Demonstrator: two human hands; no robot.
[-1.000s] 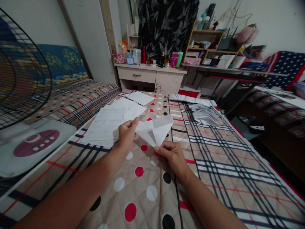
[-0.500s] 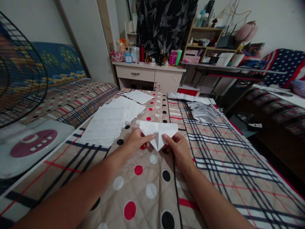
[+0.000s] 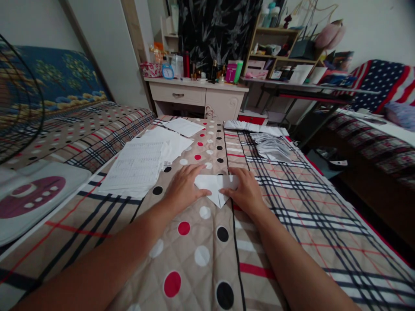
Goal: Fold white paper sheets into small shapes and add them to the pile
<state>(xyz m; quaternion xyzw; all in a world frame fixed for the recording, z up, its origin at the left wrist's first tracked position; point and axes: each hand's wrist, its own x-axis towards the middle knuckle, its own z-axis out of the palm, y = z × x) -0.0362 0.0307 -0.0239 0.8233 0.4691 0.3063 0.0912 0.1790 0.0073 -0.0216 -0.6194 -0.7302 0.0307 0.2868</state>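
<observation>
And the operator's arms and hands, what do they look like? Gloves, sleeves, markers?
Two bare human hands, left hand and right hand, no gloves. Left forearm and right forearm are uncovered, with no sleeve in view. No watch, bracelet, cable or marker visible on either; nail detail too small to tell.
</observation>
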